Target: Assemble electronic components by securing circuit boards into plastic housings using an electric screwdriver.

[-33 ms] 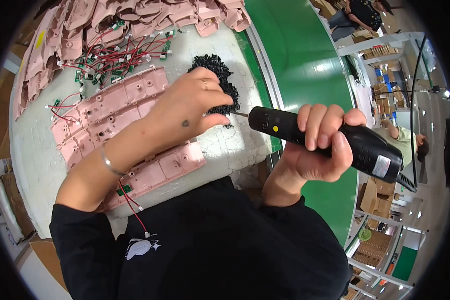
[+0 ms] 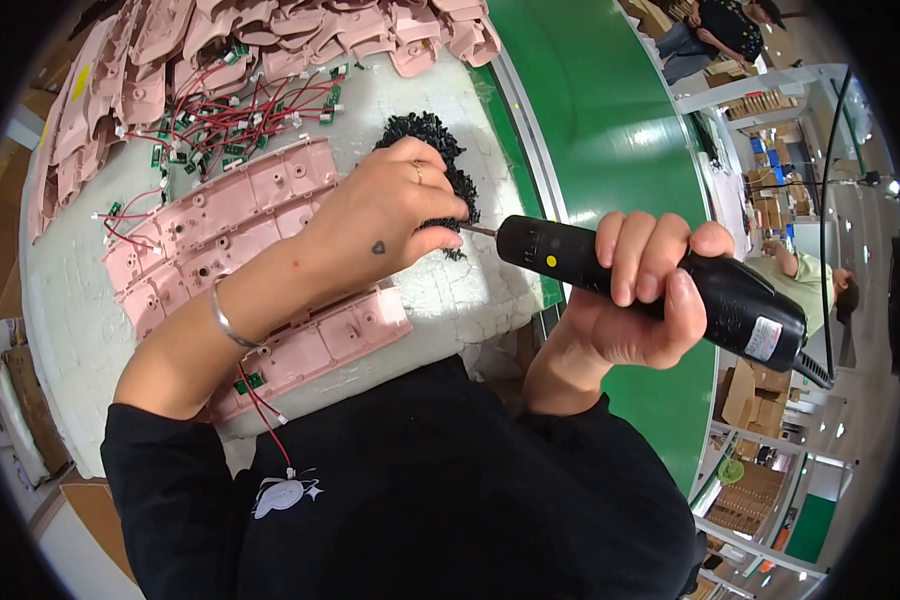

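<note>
My right hand (image 2: 650,285) is wrapped round a corded black electric screwdriver (image 2: 555,252), its thin bit pointing left. My left hand (image 2: 405,205) is closed in a pinch at the tip of that bit; whatever lies between thumb and fingers is too small and hidden to name. Just beyond those fingers is a heap of small black screws (image 2: 422,130), partly covered by the hand. Under and beside my left forearm lie pink plastic housings (image 2: 235,225) with round posts. A small green circuit board (image 2: 251,382) with red wires sits on the nearest pink housing (image 2: 345,335).
Green circuit boards with tangled red wires (image 2: 240,120) lie beyond the housings. Stacked pink plastic parts (image 2: 300,25) line the far and left edges of the pale work surface (image 2: 485,285). A green conveyor belt (image 2: 610,110) runs along the right. Two people are farther off at right.
My left hand and forearm have shifted very slightly to the right. My right hand and the electric screwdriver stay nearly in place.
</note>
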Demonstrator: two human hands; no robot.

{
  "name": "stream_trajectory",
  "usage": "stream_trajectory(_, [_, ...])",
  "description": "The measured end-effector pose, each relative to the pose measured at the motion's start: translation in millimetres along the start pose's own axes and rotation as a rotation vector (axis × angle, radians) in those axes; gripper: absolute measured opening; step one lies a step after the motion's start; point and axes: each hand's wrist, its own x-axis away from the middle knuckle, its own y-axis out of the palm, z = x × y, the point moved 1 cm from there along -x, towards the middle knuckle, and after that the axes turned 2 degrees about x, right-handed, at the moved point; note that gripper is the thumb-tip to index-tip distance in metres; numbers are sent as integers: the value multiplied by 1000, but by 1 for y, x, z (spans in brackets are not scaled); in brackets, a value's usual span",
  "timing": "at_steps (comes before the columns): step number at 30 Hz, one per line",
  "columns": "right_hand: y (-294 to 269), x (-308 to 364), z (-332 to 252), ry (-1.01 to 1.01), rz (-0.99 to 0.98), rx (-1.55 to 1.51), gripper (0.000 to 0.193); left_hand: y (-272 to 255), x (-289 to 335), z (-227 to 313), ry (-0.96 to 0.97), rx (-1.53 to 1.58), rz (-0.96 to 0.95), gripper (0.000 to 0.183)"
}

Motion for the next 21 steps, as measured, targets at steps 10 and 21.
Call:
stream_trajectory(10, [-11, -8, 4, -94, 21, -79, 33, 3, -3, -2, -13, 16, 74, 15])
stream_trajectory(21, [-8, -12, 4, -71, -27, -83, 31, 4, -1, -3, -55, 84, 155, 13])
